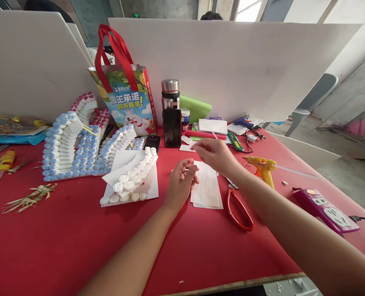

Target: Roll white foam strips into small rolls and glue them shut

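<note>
My left hand [181, 181] rests on the red table [77, 242] with fingers curled loosely against the left edge of a stack of white sheets [207, 190]. My right hand [215, 154] hovers above the far end of that stack, fingers pinched on a small white piece [192, 144]. A white board with rows of small white rolled pieces [130, 181] lies just left of my left hand. Red-handled scissors [239, 211] lie under my right forearm.
A stepped model of blue-and-white rolls [74, 144] stands at the left, beside a printed bag with red handles [127, 94]. A flask [170, 93], black phone [152, 142], yellow glue gun [262, 166] and purple power strip [324, 209] surround the hands. White partition boards [247, 61] close the back.
</note>
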Motion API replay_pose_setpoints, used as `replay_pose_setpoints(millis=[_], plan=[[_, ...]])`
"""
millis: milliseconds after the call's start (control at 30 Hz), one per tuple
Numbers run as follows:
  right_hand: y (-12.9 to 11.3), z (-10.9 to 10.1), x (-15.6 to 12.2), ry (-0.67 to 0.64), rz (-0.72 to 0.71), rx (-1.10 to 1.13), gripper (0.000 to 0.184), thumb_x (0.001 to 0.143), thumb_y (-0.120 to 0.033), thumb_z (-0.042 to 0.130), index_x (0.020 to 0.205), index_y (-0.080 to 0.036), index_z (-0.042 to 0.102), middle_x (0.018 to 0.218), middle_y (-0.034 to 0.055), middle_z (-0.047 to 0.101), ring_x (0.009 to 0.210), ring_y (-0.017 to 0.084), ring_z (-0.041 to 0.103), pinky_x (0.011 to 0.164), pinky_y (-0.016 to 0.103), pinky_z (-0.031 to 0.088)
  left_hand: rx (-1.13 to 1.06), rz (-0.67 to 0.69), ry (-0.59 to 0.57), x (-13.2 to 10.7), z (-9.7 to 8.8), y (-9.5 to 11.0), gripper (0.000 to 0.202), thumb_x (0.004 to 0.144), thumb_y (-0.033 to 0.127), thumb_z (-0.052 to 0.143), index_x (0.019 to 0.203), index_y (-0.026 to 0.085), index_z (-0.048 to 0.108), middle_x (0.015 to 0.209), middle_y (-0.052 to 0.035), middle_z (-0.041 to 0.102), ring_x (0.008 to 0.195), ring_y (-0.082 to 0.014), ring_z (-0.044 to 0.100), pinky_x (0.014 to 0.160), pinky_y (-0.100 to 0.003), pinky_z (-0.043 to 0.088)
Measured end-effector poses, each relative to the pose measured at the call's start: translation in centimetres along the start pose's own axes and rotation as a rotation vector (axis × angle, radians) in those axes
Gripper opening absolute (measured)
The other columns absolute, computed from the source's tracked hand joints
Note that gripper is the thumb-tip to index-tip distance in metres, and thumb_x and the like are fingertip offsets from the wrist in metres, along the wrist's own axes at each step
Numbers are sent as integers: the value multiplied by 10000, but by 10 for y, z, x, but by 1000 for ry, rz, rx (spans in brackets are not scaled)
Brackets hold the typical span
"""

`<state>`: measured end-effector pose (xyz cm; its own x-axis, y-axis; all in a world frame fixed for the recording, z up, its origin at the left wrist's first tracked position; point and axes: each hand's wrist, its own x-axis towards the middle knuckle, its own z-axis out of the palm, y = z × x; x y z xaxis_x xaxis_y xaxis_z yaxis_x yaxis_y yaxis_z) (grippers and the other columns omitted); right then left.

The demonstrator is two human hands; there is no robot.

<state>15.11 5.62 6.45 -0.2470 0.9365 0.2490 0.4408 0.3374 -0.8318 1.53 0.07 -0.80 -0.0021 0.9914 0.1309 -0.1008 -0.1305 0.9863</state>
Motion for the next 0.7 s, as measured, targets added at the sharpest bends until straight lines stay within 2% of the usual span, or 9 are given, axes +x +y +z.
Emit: replay_pose_setpoints(millis=[67, 133, 167, 300, 467, 700], plan=[[9, -14, -28, -85, 220, 276, 209, 844, -317, 606, 804, -134, 699, 507, -37, 455, 442, 71, 348, 446, 233, 250, -69, 61, -9, -1, 2, 4, 339, 896, 371, 664, 1198, 226, 609, 1100, -59, 641, 757, -135, 660, 625, -265, 526], [18, -18, -47, -192, 381, 522, 202, 804, -331, 662, 788, -130, 680, 514, -49, 440, 405, 41, 270, 412, 224, 168, -38, 135, -71, -2, 4, 6, 290, 878, 327, 695, 1143, 212, 670, 1080, -59, 663, 817, -146, 665, 718, -284, 557], [22, -17, -53, -238, 416, 612, 211, 793, -337, 687, 768, -128, 669, 534, -47, 449, 404, 28, 252, 408, 219, 144, 3, 161, -103, -3, 5, 7, 238, 873, 318, 703, 1078, 198, 704, 1044, -58, 671, 821, -148, 660, 736, -287, 562], [32, -11, -62, -280, 472, 822, 232, 767, -313, 748, 709, -123, 626, 558, -56, 448, 396, -2, 229, 401, 200, 115, 93, 214, -131, -5, 4, 6, 130, 858, 290, 722, 941, 191, 738, 929, -34, 674, 732, -130, 638, 699, -269, 560], [34, -12, -63, -292, 555, 965, 221, 760, -274, 769, 728, -117, 616, 556, -65, 442, 396, -14, 217, 398, 174, 102, 196, 240, -20, -6, 6, 9, 95, 840, 279, 741, 848, 185, 723, 853, -16, 670, 645, -111, 633, 638, -248, 550], [40, -15, -64, -356, 580, 1098, 149, 806, -237, 734, 834, -104, 670, 563, -79, 411, 402, -17, 199, 388, 146, 114, 210, 93, 96, -7, 8, 11, 174, 764, 301, 808, 778, 178, 686, 655, 13, 646, 552, -116, 611, 545, -227, 523]])
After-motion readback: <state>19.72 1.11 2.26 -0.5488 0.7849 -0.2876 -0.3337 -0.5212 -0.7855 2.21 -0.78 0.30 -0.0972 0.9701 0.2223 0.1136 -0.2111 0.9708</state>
